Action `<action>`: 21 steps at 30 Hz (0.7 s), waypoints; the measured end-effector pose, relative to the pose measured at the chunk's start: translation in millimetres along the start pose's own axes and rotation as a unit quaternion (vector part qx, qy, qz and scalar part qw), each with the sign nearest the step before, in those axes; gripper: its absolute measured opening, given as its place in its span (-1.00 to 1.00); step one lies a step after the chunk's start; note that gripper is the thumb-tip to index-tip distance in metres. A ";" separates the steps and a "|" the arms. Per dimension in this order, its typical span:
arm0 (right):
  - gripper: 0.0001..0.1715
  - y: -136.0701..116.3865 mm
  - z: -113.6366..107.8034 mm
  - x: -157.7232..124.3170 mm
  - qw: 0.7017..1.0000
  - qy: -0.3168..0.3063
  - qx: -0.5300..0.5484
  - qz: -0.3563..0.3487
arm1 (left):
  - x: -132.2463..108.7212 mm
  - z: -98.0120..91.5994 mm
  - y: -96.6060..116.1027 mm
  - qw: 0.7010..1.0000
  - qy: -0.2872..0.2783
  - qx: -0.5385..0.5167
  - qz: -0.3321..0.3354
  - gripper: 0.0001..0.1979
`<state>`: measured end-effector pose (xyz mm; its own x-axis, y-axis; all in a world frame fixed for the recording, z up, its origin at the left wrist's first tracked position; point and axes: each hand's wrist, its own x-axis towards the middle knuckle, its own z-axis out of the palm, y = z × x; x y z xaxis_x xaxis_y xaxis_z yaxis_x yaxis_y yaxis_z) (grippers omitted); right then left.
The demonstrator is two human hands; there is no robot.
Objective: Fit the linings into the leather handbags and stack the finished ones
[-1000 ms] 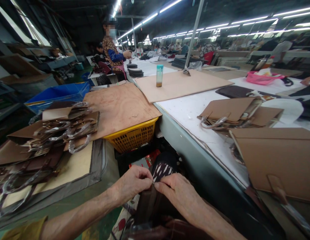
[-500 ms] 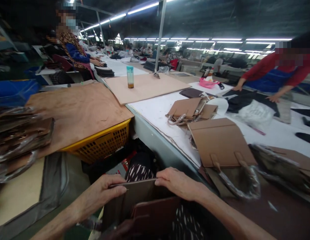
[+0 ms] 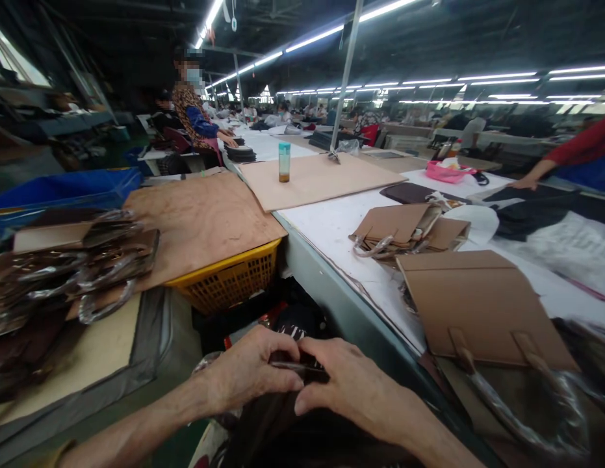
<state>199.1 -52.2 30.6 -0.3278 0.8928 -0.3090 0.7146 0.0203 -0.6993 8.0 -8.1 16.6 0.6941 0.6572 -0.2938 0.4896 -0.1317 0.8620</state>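
Observation:
On my lap is a dark brown handbag, mostly in shadow and partly covered by my hands. My left hand is closed on its upper edge, thumb and fingers pinching. Close beside it, my right hand grips the same edge, with the thumbs pointing toward each other. A plastic-wrapped handle shows just behind my left wrist. To my right lies a tan handbag with plastic-wrapped handles hanging toward me.
Several brown handbags are piled at left on a board above a yellow crate. A bottle stands on cardboard ahead. More tan bags lie on the white table. Co-workers stand far left and at right.
My hands have moved from wide apart on the bag's edge to close together. The bag's reddish-brown inner parts no longer show. The view has swung left.

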 end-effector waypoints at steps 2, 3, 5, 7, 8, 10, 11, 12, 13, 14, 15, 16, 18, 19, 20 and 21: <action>-0.45 -12.3 8.8 6.8 1.000 -0.024 0.017 -0.001 | -2.0 2.0 10.9 0.999 0.030 0.041 0.005 -0.85; -0.45 -16.0 13.2 9.1 0.999 -0.027 0.018 0.006 | -3.9 2.4 15.1 0.997 0.044 0.062 0.007 -0.83; -0.49 -18.4 19.9 11.1 0.999 -0.016 0.013 0.027 | -9.4 1.7 20.7 0.995 0.045 0.084 0.009 -0.79; -0.59 -15.4 21.7 10.4 0.999 0.003 0.006 0.038 | -17.4 -1.8 22.9 0.994 0.042 0.094 0.028 -0.73; -0.65 -12.4 20.3 9.4 0.999 0.019 0.012 0.036 | -22.3 -4.8 23.0 0.992 0.061 0.102 0.049 -0.69; -0.72 -4.3 13.1 7.1 0.996 0.051 0.062 0.029 | -32.9 -13.0 21.3 0.976 0.144 0.123 0.103 -0.65; -0.74 0.3 7.8 5.7 0.992 0.059 0.109 0.027 | -38.2 -18.0 19.2 0.962 0.203 0.133 0.124 -0.68; -0.73 5.1 1.9 4.1 0.983 0.061 0.169 0.026 | -43.1 -23.2 16.1 0.947 0.260 0.137 0.134 -0.72; -0.71 9.9 -3.9 2.2 0.970 0.060 0.235 0.025 | -47.2 -28.4 11.6 0.932 0.311 0.134 0.131 -0.77; -0.68 14.6 -9.2 0.1 0.951 0.056 0.302 0.022 | -50.4 -33.3 5.6 0.922 0.348 0.125 0.114 -0.80; -0.65 19.3 -13.2 -2.0 0.930 0.059 0.363 0.019 | -52.4 -37.5 -1.9 0.918 0.372 0.109 0.086 -0.81; -0.62 24.0 -15.6 -4.0 0.907 0.073 0.414 0.017 | -53.0 -40.9 -10.7 0.919 0.380 0.089 0.053 -0.80; -0.59 33.8 -14.4 -6.8 0.868 0.126 0.481 0.016 | -50.3 -44.4 -30.6 0.937 0.347 0.034 -0.003 -0.75; -0.57 39.0 -11.0 -7.3 0.852 0.156 0.499 0.016 | -47.3 -44.3 -40.3 0.948 0.318 0.007 -0.015 -0.70; -0.55 44.3 -6.1 -7.0 0.841 0.183 0.509 0.015 | -43.7 -43.1 -49.2 0.959 0.282 -0.021 -0.018 -0.62; -0.52 49.6 -0.2 -6.0 0.836 0.203 0.510 0.016 | -39.7 -40.7 -56.6 0.968 0.247 -0.048 -0.021 -0.51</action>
<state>236.7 -56.4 -2.0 0.0656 0.9687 -0.2395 -0.2482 -0.2166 -0.9442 -68.7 3.5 -3.7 0.3264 0.9381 -0.1161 0.4437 -0.0436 0.8951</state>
